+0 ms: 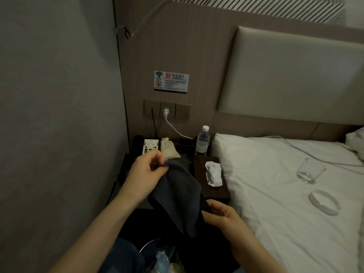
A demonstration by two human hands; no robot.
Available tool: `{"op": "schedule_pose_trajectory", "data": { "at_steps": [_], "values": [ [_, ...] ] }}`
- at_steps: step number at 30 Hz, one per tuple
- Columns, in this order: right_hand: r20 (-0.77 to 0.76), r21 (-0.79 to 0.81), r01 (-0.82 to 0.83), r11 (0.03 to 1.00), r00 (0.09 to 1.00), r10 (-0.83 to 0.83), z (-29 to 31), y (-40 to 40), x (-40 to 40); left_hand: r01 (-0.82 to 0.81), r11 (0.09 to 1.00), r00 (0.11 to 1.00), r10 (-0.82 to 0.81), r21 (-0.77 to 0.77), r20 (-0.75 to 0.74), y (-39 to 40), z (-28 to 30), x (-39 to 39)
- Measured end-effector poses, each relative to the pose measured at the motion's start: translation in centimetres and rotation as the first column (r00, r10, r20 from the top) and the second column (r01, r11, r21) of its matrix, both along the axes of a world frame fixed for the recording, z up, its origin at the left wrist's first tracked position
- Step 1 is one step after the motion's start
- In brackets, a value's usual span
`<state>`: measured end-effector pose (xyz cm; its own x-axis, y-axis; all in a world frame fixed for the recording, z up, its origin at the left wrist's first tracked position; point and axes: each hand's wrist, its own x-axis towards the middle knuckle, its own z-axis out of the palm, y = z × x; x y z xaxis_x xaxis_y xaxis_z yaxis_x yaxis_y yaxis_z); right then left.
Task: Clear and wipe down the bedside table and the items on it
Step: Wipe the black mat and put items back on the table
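Holding a dark cloth (177, 196) stretched between both hands, I am readying it for wiping. My left hand (146, 174) pinches its top corner between thumb and curled fingers (159, 157), raised over the desk (185, 160); my right hand (220, 213) grips the lower edge near the desk's front corner, fingers curled on the fabric. The cloth hangs slack between them, above the desk and not yet pressed to it. Clearing looks only partly done: a glass (310, 173) and a white ashtray (324, 201) already lie on the bed (275, 194), well apart from the desk, while a phone (150, 147), a small cloth pouch (169, 147), a water bottle (202, 141) and a tissue box (210, 176) stand on the desk. The phone and pouch sit at the back just beside each other, the bottle at the back right near the pillow, the tissue box along the right side next to the bed. I judge the step in hand is folding or bunching the cloth into a pad. Next, I either wipe the bare dark patch in the middle, working around the items, or move the rest onto the bed first. The bottle is tall and would tip easily if the cloth dragged against it, and a white cord (177, 131) runs down from the wall socket behind it.
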<state>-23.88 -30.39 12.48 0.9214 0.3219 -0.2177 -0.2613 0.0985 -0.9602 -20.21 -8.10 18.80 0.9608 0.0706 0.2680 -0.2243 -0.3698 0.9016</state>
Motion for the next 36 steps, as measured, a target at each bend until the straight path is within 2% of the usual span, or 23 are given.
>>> {"op": "schedule_pose_trajectory", "data": {
  "at_steps": [3,6,10,14,17,20,22,23,24,26,28,30,33,34,36],
  "values": [
    [-0.073,0.018,0.000,1.000,0.997,0.001,-0.6,-0.4,0.1,0.020,0.978,0.981,-0.059,0.206,0.184,0.0,1.3,-1.4],
    [-0.112,0.000,-0.015,1.000,0.994,0.015,-0.9,-0.4,0.5,0.207,0.922,0.928,-0.291,0.328,0.232,-1.0,4.0,-3.5],
    [-0.096,0.001,0.057,0.998,0.994,-0.056,-0.7,-0.6,1.7,0.453,0.816,0.770,-0.561,0.359,0.303,-2.5,8.2,-6.0],
    [0.003,0.005,0.072,0.997,0.997,-0.072,0.5,-0.7,2.4,0.480,0.799,0.689,-0.599,0.362,0.409,-2.5,10.9,-4.9],
    [0.044,-0.007,-0.046,0.999,0.998,0.046,1.1,-0.3,1.9,0.402,0.838,0.751,-0.532,0.368,0.390,-2.0,10.5,-2.0],
    [0.036,-0.005,-0.097,0.995,0.995,0.097,0.6,-0.1,1.5,0.230,0.886,0.861,-0.377,0.402,0.340,-0.9,8.0,1.3],
    [0.036,0.008,-0.095,0.995,0.995,0.095,0.4,-0.1,1.3,0.089,0.820,0.931,-0.270,0.565,0.245,0.3,6.0,2.6],
    [0.048,0.011,-0.082,0.997,0.996,0.082,0.4,-0.2,1.2,0.092,0.783,0.952,-0.250,0.615,0.175,0.7,5.2,2.8],
    [0.065,0.013,-0.063,0.998,0.996,0.062,0.5,-0.3,1.2,0.162,0.769,0.961,-0.266,0.618,0.079,0.9,4.5,2.6],
    [0.105,-0.006,-0.026,1.000,0.994,0.027,0.8,-0.5,1.3,0.397,0.771,0.916,-0.365,0.498,-0.165,0.3,3.8,1.7],
    [0.169,-0.046,-0.009,0.999,0.986,0.017,1.1,-0.4,1.3,0.486,0.776,0.871,-0.394,0.401,-0.293,-0.5,3.0,1.2],
    [0.234,-0.083,0.016,0.996,0.972,0.004,1.6,-0.4,1.2,0.495,0.833,0.844,-0.393,0.246,-0.366,-0.3,2.5,1.2],
    [0.225,-0.089,0.003,0.996,0.974,0.017,2.1,-0.9,1.2,0.468,0.873,0.772,-0.478,-0.136,-0.419,0.8,1.2,0.6],
    [0.202,-0.085,-0.009,0.996,0.979,0.026,2.2,-1.1,1.2,0.428,0.875,0.778,-0.484,-0.225,-0.400,0.9,0.6,0.3],
    [0.147,-0.066,0.012,0.998,0.989,-0.002,2.3,-1.4,1.2,0.248,0.899,0.867,-0.372,-0.361,-0.331,0.4,-0.6,-0.3]
  ]
}}
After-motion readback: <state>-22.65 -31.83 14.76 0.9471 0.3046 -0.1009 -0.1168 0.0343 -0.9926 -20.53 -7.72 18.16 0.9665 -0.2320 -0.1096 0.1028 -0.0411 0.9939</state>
